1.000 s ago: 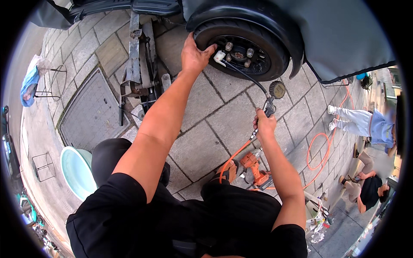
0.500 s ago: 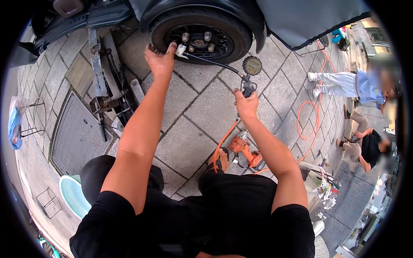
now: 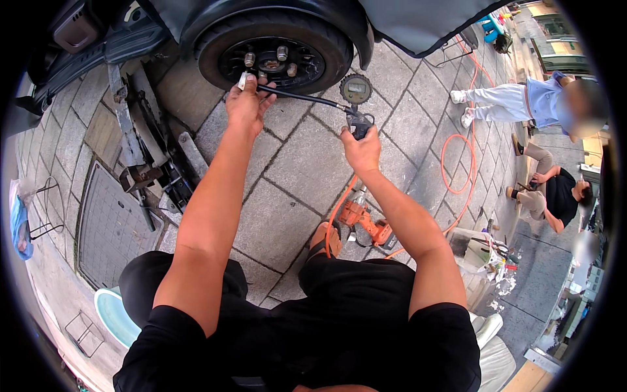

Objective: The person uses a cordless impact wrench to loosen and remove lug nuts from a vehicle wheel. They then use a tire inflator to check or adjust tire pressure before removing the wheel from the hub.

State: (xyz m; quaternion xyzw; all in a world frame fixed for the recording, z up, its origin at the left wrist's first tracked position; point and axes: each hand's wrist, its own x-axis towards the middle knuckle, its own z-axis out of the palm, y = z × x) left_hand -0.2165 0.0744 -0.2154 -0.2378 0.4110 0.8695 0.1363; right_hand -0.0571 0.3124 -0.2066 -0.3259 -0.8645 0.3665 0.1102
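Observation:
At the lower edge of a black wheel [image 3: 315, 64], my left hand [image 3: 245, 110] is closed round the white air chuck [image 3: 243, 81] on a hose end. From there a black rubber hose [image 3: 304, 96] runs right to a tyre inflator with a round gauge [image 3: 356, 89]. My right hand [image 3: 363, 150] grips the inflator's dark handle [image 3: 359, 127], below the gauge. An orange air hose [image 3: 339, 208] leads down from this grip. Whether the chuck sits on a valve is hidden by my left fingers.
An orange impact wrench [image 3: 366, 221] lies on the paving beside my right foot. Left of the wheel stands a worn metal floor jack [image 3: 147, 137]. A pale green basin [image 3: 116, 317] is at the lower left. Two people [image 3: 516, 104] are at the right, near coiled orange hose [image 3: 445, 160].
The fingers of my left hand have closed round the white chuck, where earlier they were spread beside it. The view has shifted, so wheel and inflator appear farther left.

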